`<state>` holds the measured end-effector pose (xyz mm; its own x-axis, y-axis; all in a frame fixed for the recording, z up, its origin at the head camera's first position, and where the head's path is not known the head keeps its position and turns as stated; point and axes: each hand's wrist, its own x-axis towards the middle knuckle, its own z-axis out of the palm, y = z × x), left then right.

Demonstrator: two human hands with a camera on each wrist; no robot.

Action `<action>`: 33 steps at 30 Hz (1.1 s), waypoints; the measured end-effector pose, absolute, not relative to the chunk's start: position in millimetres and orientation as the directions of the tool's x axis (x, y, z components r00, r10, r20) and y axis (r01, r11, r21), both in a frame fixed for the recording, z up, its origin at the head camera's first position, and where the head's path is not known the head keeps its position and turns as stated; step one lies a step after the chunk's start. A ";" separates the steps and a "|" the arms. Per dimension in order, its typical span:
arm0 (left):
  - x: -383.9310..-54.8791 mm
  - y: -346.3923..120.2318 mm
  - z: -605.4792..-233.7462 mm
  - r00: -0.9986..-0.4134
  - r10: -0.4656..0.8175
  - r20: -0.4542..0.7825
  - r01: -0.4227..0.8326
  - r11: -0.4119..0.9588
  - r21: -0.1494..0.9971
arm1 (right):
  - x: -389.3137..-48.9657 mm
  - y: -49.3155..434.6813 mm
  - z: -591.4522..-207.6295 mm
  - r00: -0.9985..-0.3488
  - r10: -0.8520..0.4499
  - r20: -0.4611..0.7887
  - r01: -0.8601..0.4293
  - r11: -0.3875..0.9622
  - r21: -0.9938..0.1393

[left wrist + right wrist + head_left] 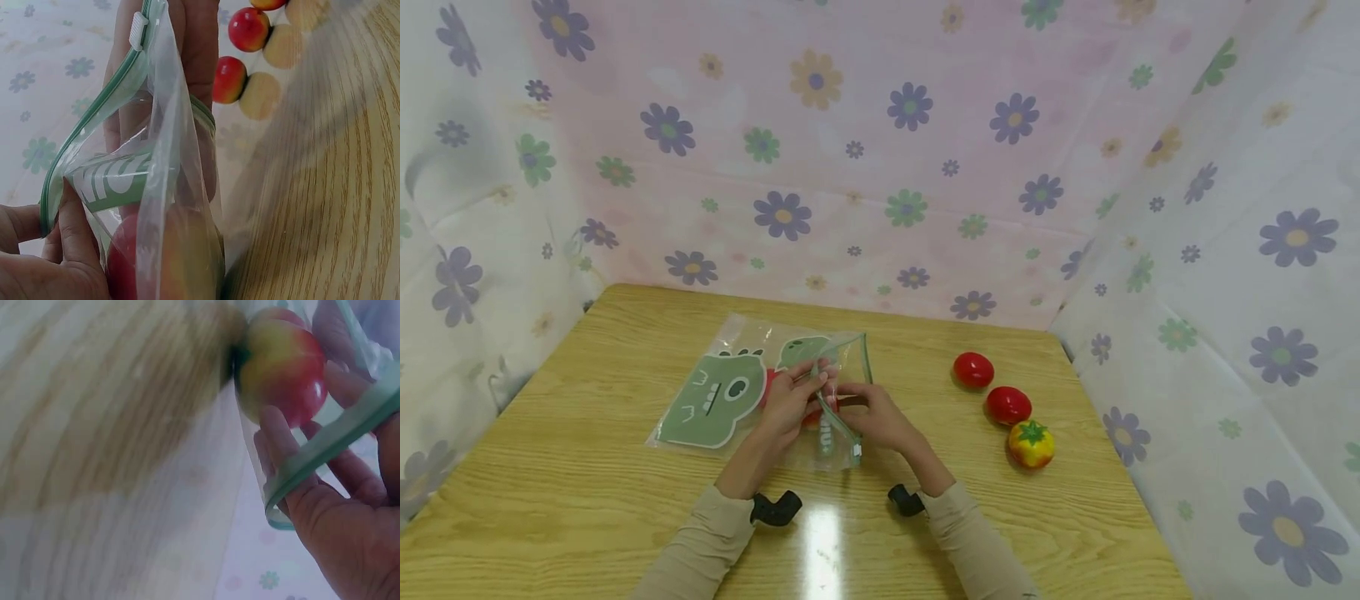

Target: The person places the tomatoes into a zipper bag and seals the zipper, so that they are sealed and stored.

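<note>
While our left hand pinches the bag, the apple inside lies just ahead of our right hand, whose grasp we cannot tell.

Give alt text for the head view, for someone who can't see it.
A person's left hand grips a clear zip bag printed with a green cartoon creature; the right hand reaches into the bag's opening. To the right on the wooden table lie two red fruits and a yellow one, with a flowered backdrop behind.
</note>
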<state>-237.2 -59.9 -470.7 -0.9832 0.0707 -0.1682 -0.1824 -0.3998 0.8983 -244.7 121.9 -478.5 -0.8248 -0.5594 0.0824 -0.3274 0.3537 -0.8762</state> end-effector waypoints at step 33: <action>-238.3 -58.9 -476.9 -0.976 0.071 -0.207 -0.218 -0.360 0.907 | -251.1 200.0 -465.9 -0.923 -0.323 0.209 -0.319 0.337 -0.886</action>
<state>-238.3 -58.9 -476.9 -0.9758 0.0713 -0.2065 -0.2183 -0.3604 0.9069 -251.1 200.0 -465.9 -0.9229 -0.3235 0.2090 -0.3188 0.3372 -0.8858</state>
